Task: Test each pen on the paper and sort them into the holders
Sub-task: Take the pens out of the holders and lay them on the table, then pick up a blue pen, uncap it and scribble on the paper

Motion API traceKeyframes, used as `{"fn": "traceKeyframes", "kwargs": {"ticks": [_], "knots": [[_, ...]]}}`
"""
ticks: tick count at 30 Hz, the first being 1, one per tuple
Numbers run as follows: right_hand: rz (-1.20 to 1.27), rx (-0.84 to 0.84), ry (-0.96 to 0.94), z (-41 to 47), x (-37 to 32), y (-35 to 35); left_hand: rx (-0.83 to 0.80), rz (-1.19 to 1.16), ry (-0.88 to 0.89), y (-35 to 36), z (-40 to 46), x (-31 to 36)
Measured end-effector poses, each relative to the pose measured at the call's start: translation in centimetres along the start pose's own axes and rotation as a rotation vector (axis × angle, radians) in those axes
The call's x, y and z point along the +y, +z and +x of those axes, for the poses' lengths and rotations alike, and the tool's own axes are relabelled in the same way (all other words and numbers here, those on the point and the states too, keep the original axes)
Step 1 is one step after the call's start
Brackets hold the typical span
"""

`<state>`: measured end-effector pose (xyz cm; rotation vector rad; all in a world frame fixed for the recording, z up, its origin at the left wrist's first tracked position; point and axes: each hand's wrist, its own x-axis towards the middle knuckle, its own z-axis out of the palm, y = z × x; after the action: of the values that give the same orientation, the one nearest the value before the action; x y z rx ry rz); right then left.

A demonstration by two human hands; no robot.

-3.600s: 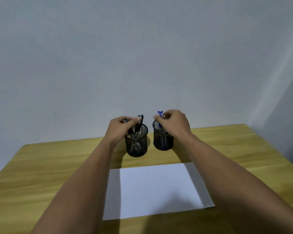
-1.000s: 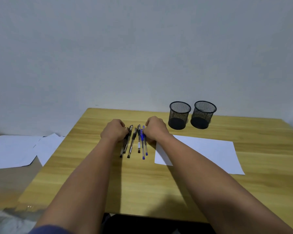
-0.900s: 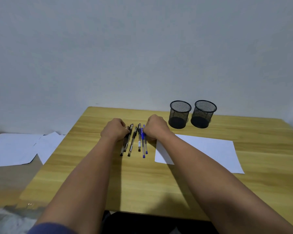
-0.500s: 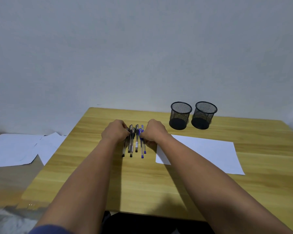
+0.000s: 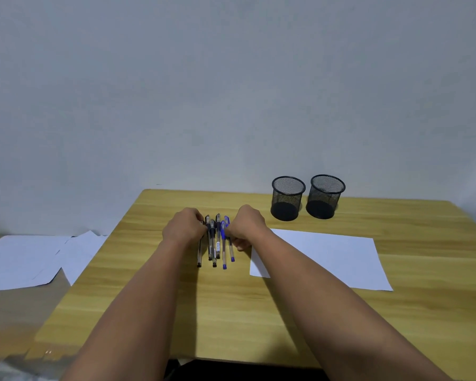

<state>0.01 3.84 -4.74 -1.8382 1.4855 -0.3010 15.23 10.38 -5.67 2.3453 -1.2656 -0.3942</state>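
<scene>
Your pens (image 5: 217,240) lie between both curled hands, long way pointing 12 to 6; your right hand (image 5: 246,226) pinches the blue ones.

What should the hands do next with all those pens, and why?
Probably pick one pen out of the pens with the right hand and carry it to the paper to scribble. Both holders look empty, the paper shows no marks, and the left hand also touches the bunch, so no testing has begun.
</scene>
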Motion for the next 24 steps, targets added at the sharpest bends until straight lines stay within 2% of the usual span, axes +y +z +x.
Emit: {"fn": "traceKeyframes", "kwargs": {"ticks": [7, 13, 15, 18, 24], "knots": [[-0.158, 0.071, -0.066, -1.3, 0.6, 0.3, 0.042, 0.056, 0.027, 0.4, -2.6, 1.0], [-0.068, 0.140, -0.096, -3.1, 0.0, -3.3, 0.113, 0.025, 0.103, -0.8, -3.9, 2.4], [0.059, 0.067, -0.138, -3.9, -0.2, -5.5, 0.125, -0.024, 0.186, -1.5, -4.4, 3.4], [0.380, -0.050, -0.137, -5.7, 1.0, -8.7, 0.064, -0.120, 0.337, -1.8, -5.2, 5.2], [0.833, -0.057, -0.017, -8.5, 6.9, -13.4, 0.064, -0.140, 0.476, -0.2, -7.2, 8.4]]}}
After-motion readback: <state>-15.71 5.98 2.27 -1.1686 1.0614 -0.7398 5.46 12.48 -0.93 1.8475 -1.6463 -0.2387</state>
